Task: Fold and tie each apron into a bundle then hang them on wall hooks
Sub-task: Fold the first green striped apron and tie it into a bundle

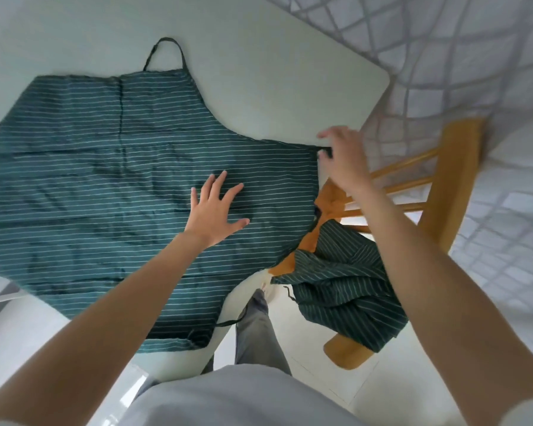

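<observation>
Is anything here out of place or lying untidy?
Yes. A second striped apron lies crumpled on the wooden chair, partly hanging over its edge. The apron on the table also overhangs the near table edge.

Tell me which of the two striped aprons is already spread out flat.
The apron on the white table: this apron lies flat, left hand resting on it. The other apron is crumpled on the wooden chair.

no text, label, brand, number or sign can be read anywhere in the view; the striped apron (136, 179) on the counter (274, 72) bears only plain white lines; the second apron (345, 287) on the chair (456, 167) likewise
</observation>
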